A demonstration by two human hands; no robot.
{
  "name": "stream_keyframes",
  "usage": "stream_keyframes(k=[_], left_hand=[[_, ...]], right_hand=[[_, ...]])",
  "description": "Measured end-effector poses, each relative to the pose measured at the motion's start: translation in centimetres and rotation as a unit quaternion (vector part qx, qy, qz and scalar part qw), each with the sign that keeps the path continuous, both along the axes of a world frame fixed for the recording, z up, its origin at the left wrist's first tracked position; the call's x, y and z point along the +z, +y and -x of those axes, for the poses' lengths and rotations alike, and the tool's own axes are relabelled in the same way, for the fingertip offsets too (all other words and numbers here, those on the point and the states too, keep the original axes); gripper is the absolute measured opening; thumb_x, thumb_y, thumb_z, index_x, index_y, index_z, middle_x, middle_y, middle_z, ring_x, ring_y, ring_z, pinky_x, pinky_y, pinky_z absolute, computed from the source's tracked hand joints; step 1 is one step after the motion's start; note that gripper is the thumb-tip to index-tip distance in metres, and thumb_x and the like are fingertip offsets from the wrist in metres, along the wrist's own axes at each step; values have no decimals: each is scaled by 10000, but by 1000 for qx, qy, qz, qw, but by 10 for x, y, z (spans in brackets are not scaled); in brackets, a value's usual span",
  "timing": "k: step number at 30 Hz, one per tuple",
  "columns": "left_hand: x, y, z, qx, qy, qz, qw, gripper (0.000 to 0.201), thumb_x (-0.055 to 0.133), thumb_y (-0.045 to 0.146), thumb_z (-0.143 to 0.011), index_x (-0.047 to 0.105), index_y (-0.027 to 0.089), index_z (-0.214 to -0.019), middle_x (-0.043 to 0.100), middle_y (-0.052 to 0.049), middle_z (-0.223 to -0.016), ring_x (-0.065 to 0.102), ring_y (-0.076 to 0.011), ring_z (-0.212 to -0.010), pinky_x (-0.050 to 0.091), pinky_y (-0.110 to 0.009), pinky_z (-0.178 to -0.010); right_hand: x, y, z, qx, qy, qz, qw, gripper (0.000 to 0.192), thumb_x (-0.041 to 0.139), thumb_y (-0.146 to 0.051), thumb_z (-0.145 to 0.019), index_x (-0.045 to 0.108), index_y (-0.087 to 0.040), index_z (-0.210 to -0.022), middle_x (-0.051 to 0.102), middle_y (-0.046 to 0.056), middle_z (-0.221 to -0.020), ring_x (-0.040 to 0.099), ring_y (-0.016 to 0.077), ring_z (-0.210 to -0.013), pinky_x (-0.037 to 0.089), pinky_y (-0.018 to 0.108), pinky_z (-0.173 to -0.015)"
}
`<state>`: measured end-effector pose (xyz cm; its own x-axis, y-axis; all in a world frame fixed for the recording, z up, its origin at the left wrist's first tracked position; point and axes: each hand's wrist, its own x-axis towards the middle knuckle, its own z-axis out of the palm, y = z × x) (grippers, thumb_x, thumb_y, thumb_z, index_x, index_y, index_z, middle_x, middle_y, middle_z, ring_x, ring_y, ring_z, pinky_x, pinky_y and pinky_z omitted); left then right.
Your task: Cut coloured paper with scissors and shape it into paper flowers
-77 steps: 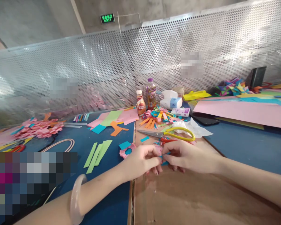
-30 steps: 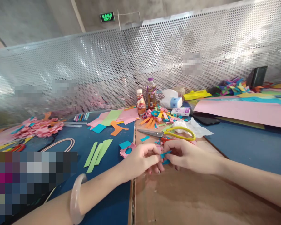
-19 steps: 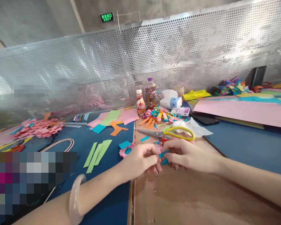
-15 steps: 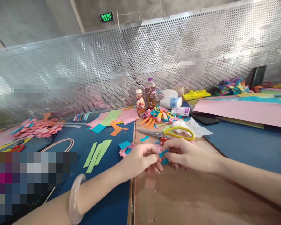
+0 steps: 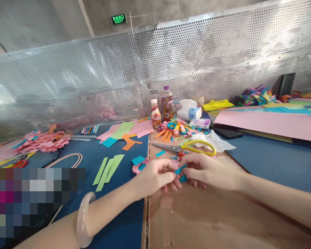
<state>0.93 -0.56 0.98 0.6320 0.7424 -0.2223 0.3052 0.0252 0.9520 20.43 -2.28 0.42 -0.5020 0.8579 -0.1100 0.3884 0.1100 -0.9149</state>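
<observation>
In mid-frame the blue paper strip (image 5: 180, 168) is plain and bright, and the scissors (image 5: 183, 148) have yellow handles and grey blades. Left of centre, the cut paper slips (image 5: 104, 174) are pale green, the paper flower (image 5: 141, 167) pink with a blue middle; across the upper frame, the silvery metal panel (image 5: 93, 76) is dotted with holes.
</observation>
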Motion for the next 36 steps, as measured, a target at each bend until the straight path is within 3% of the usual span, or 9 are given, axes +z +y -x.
stream_keyframes(k=[15, 23, 36], left_hand=[[-1, -1, -2, 10, 14, -9, 1000, 101, 520, 231, -754, 524, 140, -798, 674, -67, -723, 602, -123, -593, 423, -210, -497], [5, -1, -2, 7, 10, 0, 1000, 142, 522, 234, -741, 547, 123, -825, 682, -96, -772, 625, -145, -625, 418, -220, -505], [1, 0, 0, 16, 4, 22, 1000, 160, 542, 259, -756, 570, 114, -818, 700, -131, -837, 644, -158, -647, 429, -233, -526]], right_hand=[[-4, 1, 1, 9, 3, -11, 1000, 202, 439, -231, -793, 577, -174, -929, 579, -7, -672, 517, 81, -519, 434, 172, -442], [-3, 0, 0, -1, 10, 0, 1000, 195, 436, -233, -801, 577, -185, -927, 600, -11, -687, 529, 78, -513, 445, 172, -448], [-4, 2, -1, -12, 1, -4, 1000, 201, 427, -256, -817, 578, -185, -930, 600, -14, -688, 562, 85, -524, 466, 185, -466]])
